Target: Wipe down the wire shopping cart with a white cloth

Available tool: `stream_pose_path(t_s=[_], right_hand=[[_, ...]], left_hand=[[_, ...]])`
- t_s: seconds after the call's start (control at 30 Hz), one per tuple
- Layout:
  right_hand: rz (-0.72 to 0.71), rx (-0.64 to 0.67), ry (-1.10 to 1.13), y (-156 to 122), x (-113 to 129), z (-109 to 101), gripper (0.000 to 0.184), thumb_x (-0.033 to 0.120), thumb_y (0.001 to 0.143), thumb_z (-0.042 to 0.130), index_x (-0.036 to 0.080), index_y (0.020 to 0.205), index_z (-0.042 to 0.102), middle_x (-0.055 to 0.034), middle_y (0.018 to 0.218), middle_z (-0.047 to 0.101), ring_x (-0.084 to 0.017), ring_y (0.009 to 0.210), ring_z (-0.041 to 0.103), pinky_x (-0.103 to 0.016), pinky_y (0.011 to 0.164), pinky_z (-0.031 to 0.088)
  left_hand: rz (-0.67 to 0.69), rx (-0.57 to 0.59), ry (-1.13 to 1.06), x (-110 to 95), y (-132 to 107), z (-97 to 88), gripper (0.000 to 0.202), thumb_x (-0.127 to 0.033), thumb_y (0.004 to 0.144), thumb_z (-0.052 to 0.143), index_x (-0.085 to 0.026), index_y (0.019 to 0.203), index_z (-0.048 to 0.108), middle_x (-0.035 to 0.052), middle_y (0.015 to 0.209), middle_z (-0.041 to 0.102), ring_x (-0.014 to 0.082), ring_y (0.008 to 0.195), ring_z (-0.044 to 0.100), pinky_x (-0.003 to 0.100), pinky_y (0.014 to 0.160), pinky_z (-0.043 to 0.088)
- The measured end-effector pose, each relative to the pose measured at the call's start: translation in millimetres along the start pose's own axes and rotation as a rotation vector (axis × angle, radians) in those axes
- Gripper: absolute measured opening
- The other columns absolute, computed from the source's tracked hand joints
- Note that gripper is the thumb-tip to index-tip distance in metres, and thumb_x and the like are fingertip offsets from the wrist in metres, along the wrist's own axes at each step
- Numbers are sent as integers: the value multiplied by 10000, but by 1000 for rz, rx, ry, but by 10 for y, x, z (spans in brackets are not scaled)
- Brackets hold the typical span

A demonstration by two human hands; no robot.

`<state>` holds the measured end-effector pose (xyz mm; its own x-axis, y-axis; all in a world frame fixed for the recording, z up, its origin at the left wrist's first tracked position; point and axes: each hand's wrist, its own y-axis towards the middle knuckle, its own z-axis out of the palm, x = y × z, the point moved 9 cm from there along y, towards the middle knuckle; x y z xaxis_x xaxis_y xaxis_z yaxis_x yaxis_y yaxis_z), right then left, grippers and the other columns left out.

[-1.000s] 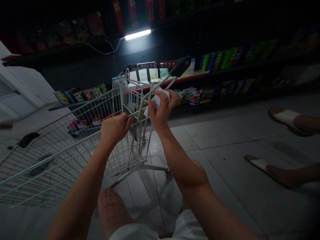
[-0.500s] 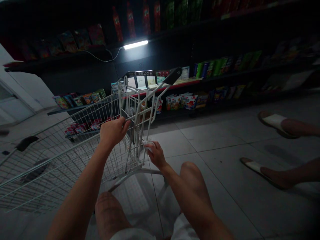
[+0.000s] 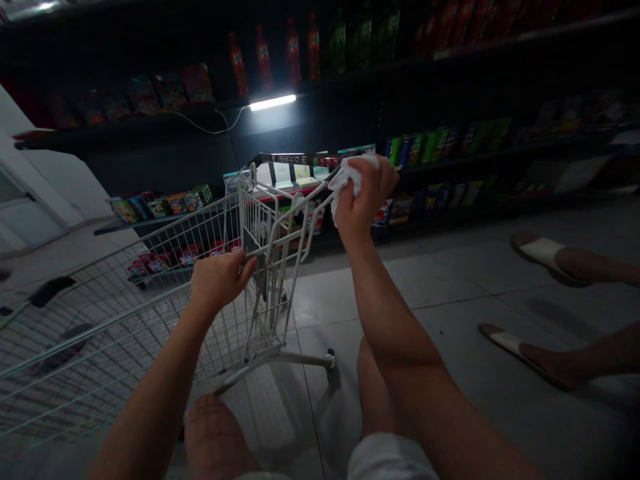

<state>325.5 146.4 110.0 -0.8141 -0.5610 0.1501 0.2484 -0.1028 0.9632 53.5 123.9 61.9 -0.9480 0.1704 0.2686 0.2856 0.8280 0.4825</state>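
Observation:
A metal shopping cart (image 3: 150, 310) stands in front of me, its wire basket stretching to the left. My left hand (image 3: 217, 277) is wrapped round the top rail of the basket near its handle end. My right hand (image 3: 365, 197) is closed on a crumpled white cloth or tissue (image 3: 346, 181) at the near end of the dark cart handle (image 3: 310, 159). The hand and the white wad cover that end of the handle. Below, a lower frame tube (image 3: 300, 359) of the cart runs right to a caster.
Dark store shelves (image 3: 175, 143) with bottles, snack bags and boxes rise behind the cart. A lit tube lamp (image 3: 273, 103) with a white cord hangs there. On the tiled floor at right are another person's feet in sandals (image 3: 545, 252). My knees are close below the cart.
My right hand has moved up with the white wad, from the cart's lower side wires to the end of its handle. The left hand keeps its grip on the rail.

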Motion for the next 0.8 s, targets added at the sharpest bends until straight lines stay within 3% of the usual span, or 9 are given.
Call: stream_pose_path(t_s=[0.07,0.2,0.27,0.5,0.67,0.8], right_hand=[[-1,5,59,-126,156,-53,302,353,1001,353,222,1142,585,-91,1209,530,-228,1196,504,-507,1065,405],[-133,202,238,-526,713,70,211,317,988,431,306,1063,628,-12,1224,553,-191,1195,514,-475,1126,410],[-200,279,287,-599,861,108,140,323,961,520,336,1004,652,19,1160,591,-176,1168,528,-448,1152,409],[-109,251,292,-32,478,-65,224,431,952,517,250,977,647,-20,1172,589,-220,1237,537,-567,1170,358],[-160,258,338,20,686,-222,226,402,970,477,259,1025,643,-34,1240,574,-228,1250,543,-585,1169,362],[-193,225,417,-203,1026,-318,144,355,945,556,315,1037,659,9,1258,583,-221,1252,551,-572,1188,354]], left_hand=[[28,-35,-20,10,-40,-21,518,-569,964,317,-204,790,641,59,682,685,185,596,610,286,517,168],[62,-95,-63,70,-141,-67,507,-568,951,351,-203,722,618,42,601,638,173,552,572,277,512,180],[81,-126,-74,113,-202,-103,501,-562,947,366,-201,687,597,35,575,618,165,537,557,273,510,184],[132,-171,-138,279,-413,-221,499,-553,940,389,-199,621,537,-1,521,560,131,485,514,252,499,221],[172,-187,-209,396,-546,-252,458,-515,933,433,-193,624,536,-11,521,550,114,499,529,241,516,272],[189,-206,-294,574,-648,-276,422,-494,913,460,-194,633,558,-12,514,537,108,488,509,244,518,296]])
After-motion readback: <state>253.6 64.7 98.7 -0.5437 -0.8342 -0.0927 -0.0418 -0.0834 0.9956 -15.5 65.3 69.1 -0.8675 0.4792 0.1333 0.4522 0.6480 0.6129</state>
